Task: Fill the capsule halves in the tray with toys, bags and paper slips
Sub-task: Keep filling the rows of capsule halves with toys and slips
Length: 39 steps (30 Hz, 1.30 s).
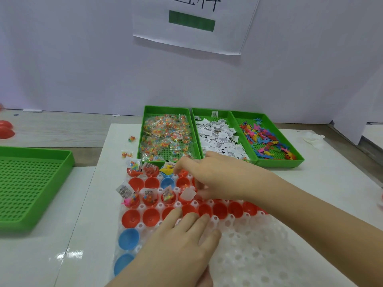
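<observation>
Here, your left hand [178,245] lies flat on the white capsule tray [259,255] near the front edge of the desk [331,193], fingers straight and released, their tips touching a row of empty red capsule halves [151,217]. Your right hand [215,177] reaches across the tray's far rows with its fingers curled down beside a white paper slip [187,195] that sits in a red half; you cannot tell whether they grasp it. Left of that slip, three halves hold bead bags and printed slips, the leftmost also a pink toy. In the farthest row a blue half carries a yellow toy [166,168]. Two blue halves [128,238] stand empty at the tray's front left. Along the desk's far edge, three green bins hold bags [165,133], slips [217,137] and toys [267,139].
</observation>
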Available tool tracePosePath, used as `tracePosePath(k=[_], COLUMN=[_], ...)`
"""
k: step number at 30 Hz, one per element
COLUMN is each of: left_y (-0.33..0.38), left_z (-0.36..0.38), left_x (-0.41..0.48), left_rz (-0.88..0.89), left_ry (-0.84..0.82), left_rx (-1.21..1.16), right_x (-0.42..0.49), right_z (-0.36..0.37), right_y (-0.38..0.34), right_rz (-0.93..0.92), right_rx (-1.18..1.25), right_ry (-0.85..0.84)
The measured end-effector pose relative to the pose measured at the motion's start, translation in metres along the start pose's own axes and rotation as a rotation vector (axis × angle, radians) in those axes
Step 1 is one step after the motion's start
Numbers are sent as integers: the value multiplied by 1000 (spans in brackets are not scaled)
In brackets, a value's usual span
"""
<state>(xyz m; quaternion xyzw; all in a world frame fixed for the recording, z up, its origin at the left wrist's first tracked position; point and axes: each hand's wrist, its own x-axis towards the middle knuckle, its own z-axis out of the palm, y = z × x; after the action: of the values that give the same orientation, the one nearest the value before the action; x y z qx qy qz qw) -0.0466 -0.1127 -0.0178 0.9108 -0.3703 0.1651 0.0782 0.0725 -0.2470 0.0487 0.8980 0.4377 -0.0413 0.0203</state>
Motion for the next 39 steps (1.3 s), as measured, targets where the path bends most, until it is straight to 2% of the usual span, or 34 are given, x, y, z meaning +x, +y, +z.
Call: tracePosePath(k=[5, 7, 9, 11, 12, 16, 19, 21, 24, 26, 28, 33, 36, 39], left_y=[1, 1, 0, 0, 0, -2, -17, -38, -85, -118, -143, -175, -174, -168], left_z=[-1, -3, -5, -6, -6, -13, -33, -49, -59, -54, -46, -25, -21, -24], left_x=[0, 0, 1, 0, -1, 1, 6, 12, 30, 48, 64, 80, 80, 73], left_rz=[0, 3, 0, -7, -10, -35, -78, -169, -426, -550, -643, -675, -698, -745], left_ry=[-3, -24, -61, -89, -100, -157, -89, 20, 176, 152, 58, -194, -180, -64], left_rx=[-9, -15, -24, -45, -47, -67, -141, -228, -305, -270, -231, -145, -217, -319], right_x=[-9, -9, 1, 20, 32, 72, 90, 93, 90, 86, 82, 75, 62, 33], right_z=[-17, -25, -28, -24, -20, -2, 9, 12, 14, 15, 15, 22, 16, 6], right_y=[18, 31, 45, 56, 58, 53, 49, 49, 51, 54, 58, 60, 54, 41], right_rz=[123, 161, 226, 311, 342, 348, 337, 348, 331, 338, 361, 358, 377, 357], right_rx=[346, 478, 568, 520, 465, 237, -7, 70, 189, 285, 344, 439, 576, 838], right_ry=[-112, -36, 123, 242, 239, -2, -30, 12, 56, 101, 149, 276, 439, 656])
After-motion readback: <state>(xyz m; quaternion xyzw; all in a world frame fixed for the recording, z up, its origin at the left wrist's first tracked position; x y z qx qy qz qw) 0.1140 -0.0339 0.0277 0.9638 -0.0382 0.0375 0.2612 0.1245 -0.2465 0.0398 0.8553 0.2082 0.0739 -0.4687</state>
